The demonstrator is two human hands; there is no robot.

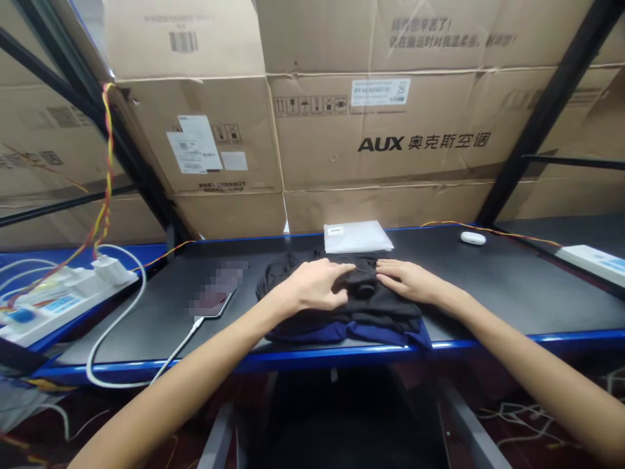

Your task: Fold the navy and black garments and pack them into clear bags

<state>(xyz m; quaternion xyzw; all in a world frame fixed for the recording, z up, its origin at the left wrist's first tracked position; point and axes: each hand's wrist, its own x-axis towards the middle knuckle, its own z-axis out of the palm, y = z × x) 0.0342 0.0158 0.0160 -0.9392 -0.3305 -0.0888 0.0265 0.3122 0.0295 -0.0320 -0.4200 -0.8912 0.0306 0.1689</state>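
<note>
A pile of folded black clothing [385, 311] lies near the front edge of the dark tabletop, with a navy blue cloth layer [327, 333] showing along its bottom. My left hand [315, 284] rests on the pile's upper left part, thumb and index finger stretched apart. On the right side of the pile, my right hand [409, 280] lies nearly flat with its fingers extended. Between the hands is a bunched dark fold of the fabric. Neither hand visibly grips the cloth. Directly behind the pile sits a flat white plastic packet [359, 236] with a small label.
At left, a phone [217, 296] is plugged into a white cable [92, 345]. Power strips stand at the far left [63, 303] and right [598, 264]. A small white case [472, 238] lies back right. Cardboard [390, 169] walls the rear, between dark metal posts [541, 117].
</note>
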